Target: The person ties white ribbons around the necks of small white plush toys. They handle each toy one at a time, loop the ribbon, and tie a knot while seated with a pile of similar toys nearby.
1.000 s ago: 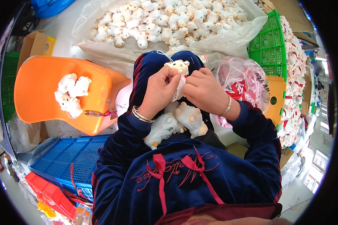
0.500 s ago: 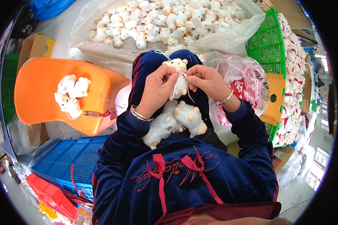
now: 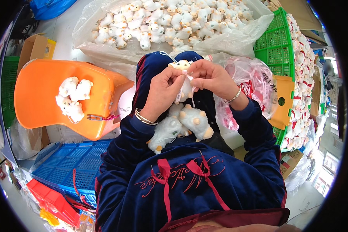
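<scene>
A small white plush animal [image 3: 186, 89] with a cream head rests upright at my knees, a white string loop at its top. My left hand [image 3: 161, 92] pinches a narrow pale ribbon [image 3: 190, 77] at the toy's neck, fingers closed against its side. The ribbon's other part is between the thumb and fingers of my right hand [image 3: 215, 80], which covers some of the head and neck. A white printed label strip [image 3: 179, 95] hangs by my left thumb. In my lap lie more plush animals [image 3: 166, 130], one of them [image 3: 197, 122] with tan feet outward.
To the left, an orange plastic chair [image 3: 36, 87] bears several plush toys [image 3: 71, 109] and small snips [image 3: 100, 117]. Ahead lies a clear plastic sheet [image 3: 236, 45] heaped with plush toys. At right are a bag of red and pink pieces [image 3: 247, 89] and a green crate [image 3: 274, 42].
My right hand has moved slightly up and left, closer to my left hand, over the toy's head and neck. The ribbon end has shifted with it. My left hand stays put.
</scene>
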A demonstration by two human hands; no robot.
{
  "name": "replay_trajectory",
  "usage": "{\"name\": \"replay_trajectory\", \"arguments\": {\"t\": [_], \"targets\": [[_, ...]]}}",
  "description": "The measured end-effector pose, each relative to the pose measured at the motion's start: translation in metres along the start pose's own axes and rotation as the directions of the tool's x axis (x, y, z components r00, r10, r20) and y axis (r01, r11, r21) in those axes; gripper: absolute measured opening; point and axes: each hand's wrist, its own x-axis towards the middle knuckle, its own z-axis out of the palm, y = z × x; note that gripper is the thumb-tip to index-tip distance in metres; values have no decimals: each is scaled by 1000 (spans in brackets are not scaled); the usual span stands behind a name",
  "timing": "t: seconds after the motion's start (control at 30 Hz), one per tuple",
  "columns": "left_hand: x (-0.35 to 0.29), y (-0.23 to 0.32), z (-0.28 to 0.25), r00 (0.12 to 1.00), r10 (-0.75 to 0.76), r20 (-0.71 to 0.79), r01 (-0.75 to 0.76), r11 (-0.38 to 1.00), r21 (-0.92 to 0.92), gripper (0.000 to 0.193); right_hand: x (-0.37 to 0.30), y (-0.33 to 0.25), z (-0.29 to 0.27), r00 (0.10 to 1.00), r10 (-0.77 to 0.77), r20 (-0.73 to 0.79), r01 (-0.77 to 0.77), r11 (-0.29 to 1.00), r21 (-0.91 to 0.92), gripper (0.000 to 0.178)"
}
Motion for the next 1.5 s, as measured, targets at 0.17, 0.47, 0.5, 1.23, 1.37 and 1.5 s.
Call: {"name": "replay_trajectory", "arguments": {"t": [0.17, 0.47, 0.5, 1.23, 1.37, 1.5], "targets": [[0, 1, 0, 1000, -17, 11, 17, 999, -48, 12, 6, 12, 1, 993, -68, -100, 59, 994, -92, 18], [0, 0, 0, 1000, -9, 11, 9, 999, -40, 12, 5, 5, 1, 998, -62, -33, 61, 998, -33, 20], [0, 0, 0, 1000, -11, 12, 12, 999, -41, 12, 5, 4, -1, 999, -46, -27, 44, 996, -77, 19], [0, -2, -2, 993, 103, 53, -103, 995, 2, 9, 10, 11, 3, 918, -291, -270, 136, 869, -477, 11], [4, 2, -11, 952, 263, 156, -285, 948, 141, 11, 18, 16, 6, 883, -376, -281, 157, 801, -578, 13], [12, 17, -15, 973, 79, 217, -124, 971, 204, 10, 16, -6, 11, 920, -335, -204, 130, 752, -646, 13]]}}
